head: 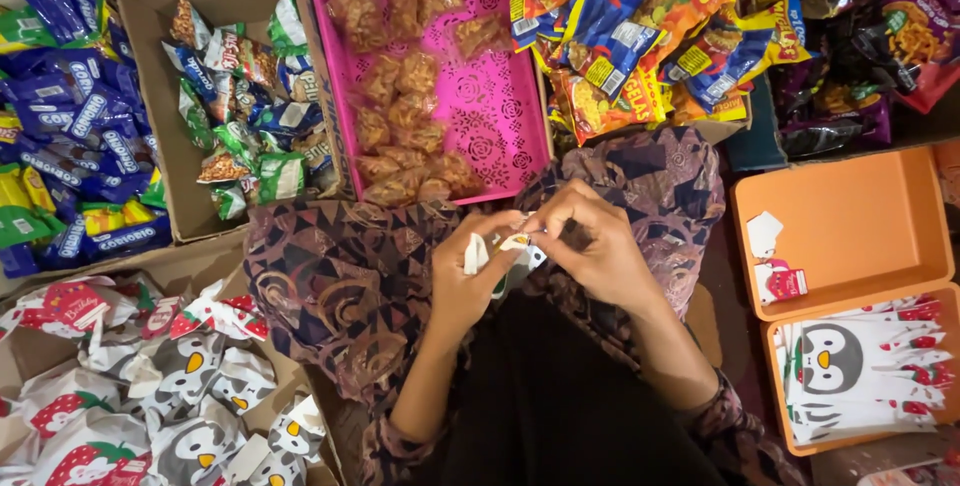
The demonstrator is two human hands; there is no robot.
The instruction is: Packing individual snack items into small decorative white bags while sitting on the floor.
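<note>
Pinching a small white packet [500, 249], left hand [468, 281] and right hand [592, 246] meet.

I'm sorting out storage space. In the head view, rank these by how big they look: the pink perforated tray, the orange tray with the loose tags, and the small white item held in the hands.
1. pink perforated tray
2. orange tray, slightly smaller, though both are partly cut off or covered, so it is close
3. small white item between the left hand and right hand, by far the smallest
</note>
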